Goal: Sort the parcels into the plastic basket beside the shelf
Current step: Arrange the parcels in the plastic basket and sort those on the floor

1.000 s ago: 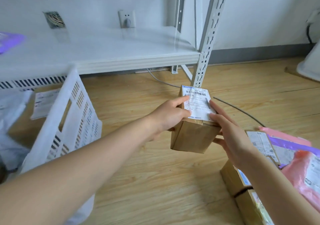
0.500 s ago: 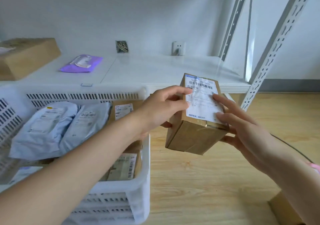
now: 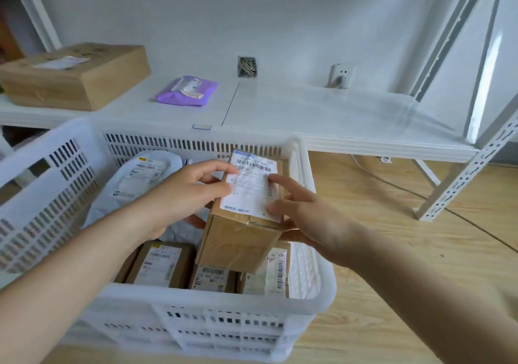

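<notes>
Am holding cardboard parcel (image 3: pixel 246 215) over plastic basket (image 3: pixel 196 302), left hand (image 3: pixel 182 195) and right hand (image 3: pixel 305 217) fingers curled round sides. Placing step; next: lowering onto boxes below, releasing.

Both hands (image 3: pixel 179 195) holding parcel (image 3: pixel 246 212), over basket (image 3: pixel 196 299)

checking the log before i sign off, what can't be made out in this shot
All in the head view:
- Shipping label on the held cardboard box: print blurred, partly under the fingers of the left hand and right hand.
- White plastic basket floor: hidden by parcels and the forearms.
- Grey mailer: lower part behind the left forearm.
- Big box on the shelf: label too washed out.
</notes>
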`<control>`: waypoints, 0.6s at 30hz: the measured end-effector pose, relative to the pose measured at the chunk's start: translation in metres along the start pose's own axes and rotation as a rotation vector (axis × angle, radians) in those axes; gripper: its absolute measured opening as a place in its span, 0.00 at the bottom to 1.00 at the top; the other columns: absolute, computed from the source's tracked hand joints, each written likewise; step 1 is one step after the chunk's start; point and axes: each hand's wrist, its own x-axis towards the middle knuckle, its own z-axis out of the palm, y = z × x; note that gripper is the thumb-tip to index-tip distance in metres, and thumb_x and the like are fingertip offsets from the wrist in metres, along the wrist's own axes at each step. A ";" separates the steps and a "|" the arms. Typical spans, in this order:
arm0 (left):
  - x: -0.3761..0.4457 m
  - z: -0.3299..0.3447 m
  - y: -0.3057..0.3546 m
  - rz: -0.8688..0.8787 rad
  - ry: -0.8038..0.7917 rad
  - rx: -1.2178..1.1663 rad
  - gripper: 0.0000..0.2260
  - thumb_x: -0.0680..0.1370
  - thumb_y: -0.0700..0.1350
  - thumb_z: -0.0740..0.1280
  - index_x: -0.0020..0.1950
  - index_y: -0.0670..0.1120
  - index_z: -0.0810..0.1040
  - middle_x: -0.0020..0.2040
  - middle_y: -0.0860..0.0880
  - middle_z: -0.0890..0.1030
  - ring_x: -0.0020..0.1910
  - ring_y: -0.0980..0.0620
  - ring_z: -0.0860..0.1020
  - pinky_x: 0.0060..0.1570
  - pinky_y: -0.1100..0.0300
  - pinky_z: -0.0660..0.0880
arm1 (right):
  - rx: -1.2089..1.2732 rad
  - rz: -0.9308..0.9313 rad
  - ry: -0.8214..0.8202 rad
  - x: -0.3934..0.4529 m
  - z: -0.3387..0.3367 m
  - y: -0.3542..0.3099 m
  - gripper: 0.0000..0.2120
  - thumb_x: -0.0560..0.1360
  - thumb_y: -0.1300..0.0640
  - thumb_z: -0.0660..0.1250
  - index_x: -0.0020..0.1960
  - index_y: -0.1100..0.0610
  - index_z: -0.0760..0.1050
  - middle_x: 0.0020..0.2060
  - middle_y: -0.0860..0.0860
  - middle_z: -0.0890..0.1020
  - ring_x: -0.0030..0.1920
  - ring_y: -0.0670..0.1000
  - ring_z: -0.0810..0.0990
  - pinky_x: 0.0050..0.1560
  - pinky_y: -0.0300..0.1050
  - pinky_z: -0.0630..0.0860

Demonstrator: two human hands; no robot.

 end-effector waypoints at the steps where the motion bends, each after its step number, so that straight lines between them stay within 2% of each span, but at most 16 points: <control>1: 0.000 -0.006 -0.011 -0.049 -0.012 -0.001 0.11 0.76 0.48 0.66 0.47 0.66 0.78 0.47 0.53 0.77 0.42 0.56 0.79 0.32 0.57 0.77 | 0.005 0.039 -0.025 0.008 0.009 0.004 0.23 0.76 0.62 0.62 0.66 0.43 0.65 0.47 0.52 0.79 0.44 0.52 0.81 0.52 0.47 0.80; 3: 0.003 -0.014 -0.033 -0.142 -0.049 -0.023 0.11 0.76 0.47 0.67 0.48 0.65 0.78 0.49 0.50 0.78 0.43 0.49 0.79 0.35 0.49 0.80 | 0.019 0.110 -0.064 0.023 0.023 0.012 0.25 0.76 0.64 0.61 0.69 0.47 0.63 0.49 0.55 0.81 0.49 0.56 0.82 0.53 0.49 0.79; 4: 0.005 -0.015 -0.043 -0.183 -0.065 -0.029 0.11 0.76 0.46 0.67 0.49 0.64 0.78 0.49 0.49 0.78 0.43 0.48 0.80 0.37 0.49 0.81 | 0.004 0.140 -0.068 0.029 0.028 0.017 0.25 0.76 0.65 0.61 0.70 0.49 0.63 0.52 0.58 0.81 0.52 0.58 0.81 0.55 0.51 0.78; 6: 0.011 -0.013 -0.062 -0.238 -0.092 0.002 0.12 0.75 0.44 0.67 0.49 0.63 0.77 0.49 0.48 0.78 0.44 0.49 0.79 0.35 0.54 0.79 | -0.080 0.191 -0.075 0.040 0.035 0.028 0.25 0.75 0.68 0.59 0.70 0.54 0.64 0.57 0.61 0.78 0.57 0.60 0.79 0.58 0.53 0.76; 8: 0.017 -0.006 -0.080 -0.286 -0.139 0.057 0.13 0.75 0.41 0.68 0.51 0.60 0.76 0.48 0.49 0.77 0.41 0.55 0.77 0.27 0.64 0.73 | -0.181 0.241 -0.112 0.047 0.039 0.037 0.24 0.75 0.71 0.57 0.69 0.59 0.65 0.60 0.62 0.76 0.59 0.59 0.78 0.60 0.53 0.75; 10: 0.022 0.004 -0.094 -0.345 -0.227 0.097 0.16 0.74 0.37 0.68 0.55 0.57 0.75 0.48 0.47 0.76 0.37 0.55 0.76 0.24 0.66 0.71 | -0.308 0.312 -0.149 0.052 0.041 0.044 0.22 0.75 0.71 0.57 0.69 0.62 0.66 0.61 0.62 0.75 0.60 0.59 0.76 0.61 0.52 0.75; 14: 0.034 0.020 -0.111 -0.398 -0.396 0.291 0.23 0.72 0.33 0.68 0.61 0.54 0.68 0.48 0.46 0.75 0.46 0.49 0.78 0.37 0.60 0.80 | -0.613 0.392 -0.210 0.063 0.041 0.052 0.18 0.76 0.68 0.57 0.65 0.68 0.68 0.62 0.64 0.74 0.60 0.60 0.76 0.61 0.49 0.74; 16: 0.041 0.027 -0.114 -0.358 -0.471 0.511 0.27 0.73 0.36 0.69 0.66 0.56 0.64 0.46 0.50 0.72 0.46 0.50 0.77 0.41 0.59 0.80 | -0.791 0.377 -0.251 0.066 0.041 0.060 0.17 0.76 0.66 0.56 0.64 0.67 0.70 0.61 0.63 0.76 0.52 0.56 0.77 0.56 0.47 0.74; 18: 0.047 0.029 -0.116 -0.319 -0.549 0.698 0.29 0.73 0.39 0.69 0.68 0.56 0.60 0.44 0.51 0.72 0.44 0.51 0.76 0.44 0.57 0.79 | -0.953 0.383 -0.260 0.067 0.044 0.066 0.17 0.76 0.67 0.54 0.63 0.66 0.71 0.60 0.60 0.76 0.52 0.54 0.76 0.55 0.46 0.74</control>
